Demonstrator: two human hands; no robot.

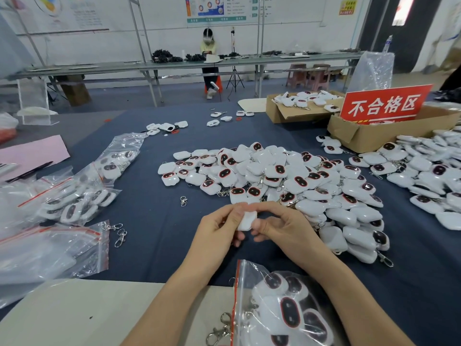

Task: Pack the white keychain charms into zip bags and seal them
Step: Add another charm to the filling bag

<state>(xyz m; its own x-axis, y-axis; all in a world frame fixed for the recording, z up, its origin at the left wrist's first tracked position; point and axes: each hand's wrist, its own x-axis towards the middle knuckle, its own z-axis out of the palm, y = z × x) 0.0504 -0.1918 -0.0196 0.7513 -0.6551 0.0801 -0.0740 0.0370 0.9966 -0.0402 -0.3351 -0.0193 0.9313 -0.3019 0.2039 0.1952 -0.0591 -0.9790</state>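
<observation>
White charm pile [287,176] behind held charm [247,221]; filled zip bag [274,303] nearer.

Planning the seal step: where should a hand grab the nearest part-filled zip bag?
I'd pinch the zip bag at its red zip strip, coming from the left: that edge lies flat and faces left, while charms bulge the rest.

Factory packing room, workbenches [174,64], charm heaps [274,176]

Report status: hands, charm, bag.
Left hand and right hand both pinching one white charm. Zip bag near right forearm, holding charms. Path to bag unobstructed.
</observation>
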